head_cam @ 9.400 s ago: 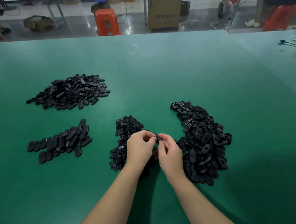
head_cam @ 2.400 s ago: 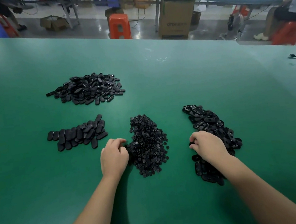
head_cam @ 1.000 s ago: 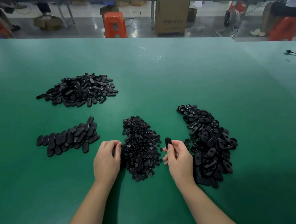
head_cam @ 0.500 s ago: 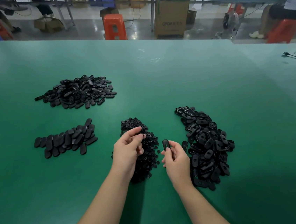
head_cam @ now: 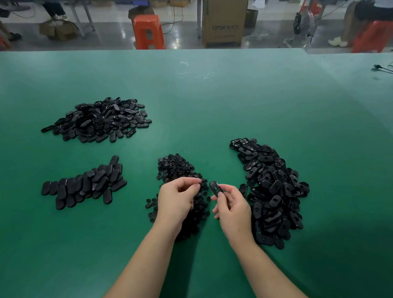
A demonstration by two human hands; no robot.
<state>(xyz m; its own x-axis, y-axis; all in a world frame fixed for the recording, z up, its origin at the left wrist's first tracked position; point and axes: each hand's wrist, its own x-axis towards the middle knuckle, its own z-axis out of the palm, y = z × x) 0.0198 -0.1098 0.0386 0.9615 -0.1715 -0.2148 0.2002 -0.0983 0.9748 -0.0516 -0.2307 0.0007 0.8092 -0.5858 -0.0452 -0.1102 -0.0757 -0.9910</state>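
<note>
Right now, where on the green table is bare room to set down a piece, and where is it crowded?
Free: the wide green table between the far pile and the right pile; the strip between the tidy row and the small-parts pile. Crowded: the gap where the left hand and right hand, holding an oval shell, work.

Blurred print on one carton is the only lettering in view

Dark letters run across the lower face of the brown cardboard box; they seem to begin "OTOP", and the characters after that are too blurred to read. Any marking on the oval black shell pinched in the right hand is too small to make out.
</note>
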